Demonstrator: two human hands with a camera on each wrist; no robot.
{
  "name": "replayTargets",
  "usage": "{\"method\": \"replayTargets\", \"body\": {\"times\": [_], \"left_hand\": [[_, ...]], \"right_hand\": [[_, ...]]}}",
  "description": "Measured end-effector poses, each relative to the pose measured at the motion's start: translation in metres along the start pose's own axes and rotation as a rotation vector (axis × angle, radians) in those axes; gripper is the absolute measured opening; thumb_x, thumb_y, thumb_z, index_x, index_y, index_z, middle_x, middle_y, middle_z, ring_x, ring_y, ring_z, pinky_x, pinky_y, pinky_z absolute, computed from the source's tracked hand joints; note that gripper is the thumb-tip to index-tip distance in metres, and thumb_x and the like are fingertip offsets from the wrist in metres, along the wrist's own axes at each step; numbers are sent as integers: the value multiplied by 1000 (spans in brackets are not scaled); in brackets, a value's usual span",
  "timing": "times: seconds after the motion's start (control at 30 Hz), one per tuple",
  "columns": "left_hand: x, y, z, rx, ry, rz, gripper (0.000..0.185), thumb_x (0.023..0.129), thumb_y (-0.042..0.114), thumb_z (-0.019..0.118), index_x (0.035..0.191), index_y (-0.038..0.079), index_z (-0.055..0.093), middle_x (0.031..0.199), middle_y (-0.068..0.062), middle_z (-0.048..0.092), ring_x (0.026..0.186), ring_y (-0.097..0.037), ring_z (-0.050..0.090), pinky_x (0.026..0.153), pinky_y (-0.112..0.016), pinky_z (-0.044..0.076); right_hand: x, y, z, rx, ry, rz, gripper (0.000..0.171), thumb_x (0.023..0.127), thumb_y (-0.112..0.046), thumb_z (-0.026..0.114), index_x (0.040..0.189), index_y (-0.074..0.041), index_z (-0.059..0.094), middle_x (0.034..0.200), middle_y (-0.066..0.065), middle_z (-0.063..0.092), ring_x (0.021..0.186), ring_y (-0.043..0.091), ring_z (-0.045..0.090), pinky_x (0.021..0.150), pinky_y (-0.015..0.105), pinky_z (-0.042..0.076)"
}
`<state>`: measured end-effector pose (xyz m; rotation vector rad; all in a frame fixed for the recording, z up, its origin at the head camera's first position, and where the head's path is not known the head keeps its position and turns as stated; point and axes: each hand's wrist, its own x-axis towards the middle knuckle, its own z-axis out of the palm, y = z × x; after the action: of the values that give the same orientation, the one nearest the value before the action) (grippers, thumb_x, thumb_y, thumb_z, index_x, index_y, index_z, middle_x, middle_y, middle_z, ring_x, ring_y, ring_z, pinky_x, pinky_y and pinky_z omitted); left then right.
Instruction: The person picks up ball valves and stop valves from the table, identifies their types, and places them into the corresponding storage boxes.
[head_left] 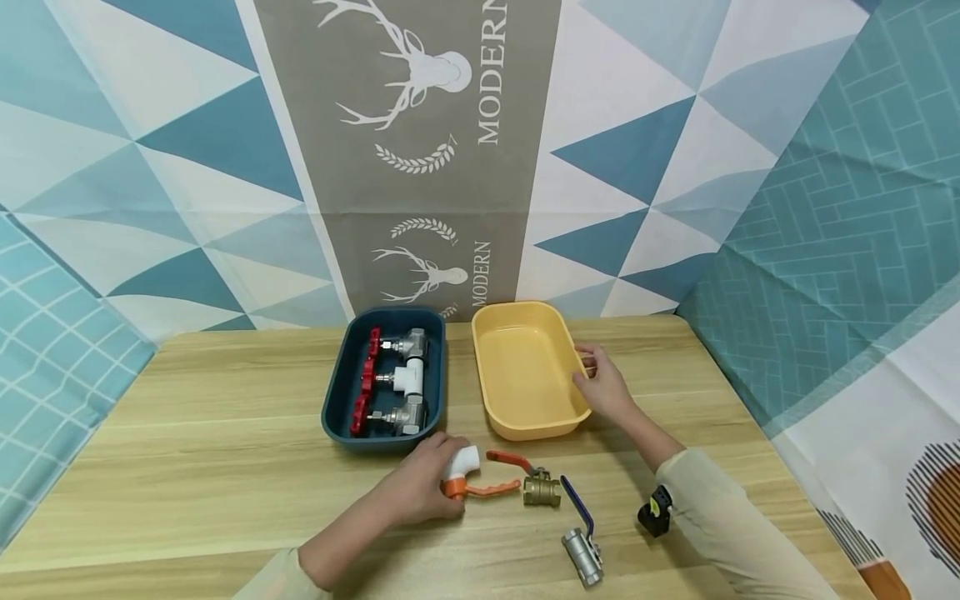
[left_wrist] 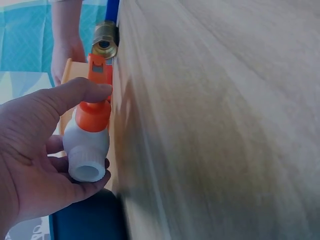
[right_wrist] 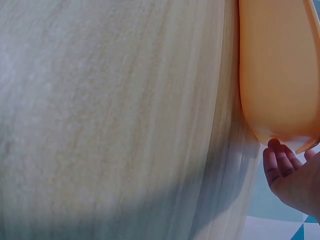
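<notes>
Wooden table (head_left: 225, 433) under both hands: the left hand (head_left: 420, 492) grips the white valve (head_left: 459, 465) only by its body — its orange lever (head_left: 491, 487) could snag the brass valve (head_left: 542, 487) just beside it; the right hand (head_left: 603, 387), fingers curled on the yellow tray (head_left: 525, 425) rim, might tip it

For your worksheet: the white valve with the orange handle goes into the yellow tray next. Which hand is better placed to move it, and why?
Probably the left hand: it already grips the white valve near the blue tray. The right hand holds the yellow tray by its rim, steadying it.
</notes>
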<state>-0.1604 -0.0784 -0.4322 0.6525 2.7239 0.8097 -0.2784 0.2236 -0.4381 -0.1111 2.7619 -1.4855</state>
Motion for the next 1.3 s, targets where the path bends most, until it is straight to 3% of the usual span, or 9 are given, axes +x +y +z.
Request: {"method": "replayTargets", "body": {"times": [0.4, 1.0, 1.3], "left_hand": [[-7, 5, -8, -53, 41, 26, 72, 67, 27, 81, 131, 15, 49, 115, 0, 52, 94, -13, 48, 77, -27, 48], [-13, 14, -22, -114, 79, 30, 75, 68, 28, 80, 134, 16, 47, 121, 0, 52, 97, -13, 50, 78, -30, 48], [-11, 20, -28, -140, 88, -7, 73, 69, 27, 80, 134, 18, 47, 124, -1, 51, 98, -17, 50, 82, -36, 50]], "right_hand": [[-2, -1, -1, 19, -33, 16, 49, 92, -5, 47, 140, -5, 34, 119, 21, 52, 94, 26, 52, 69, 28, 50], [0, 3, 0, -10, -8, -2, 45, 96, -10, 50, 138, -6, 37, 116, 20, 55, 94, 25, 51, 69, 27, 46], [1, 3, 0, 3, -7, -2, 44, 96, -8, 49, 138, -4, 37, 115, 22, 55, 92, 24, 51, 69, 26, 47]]}}
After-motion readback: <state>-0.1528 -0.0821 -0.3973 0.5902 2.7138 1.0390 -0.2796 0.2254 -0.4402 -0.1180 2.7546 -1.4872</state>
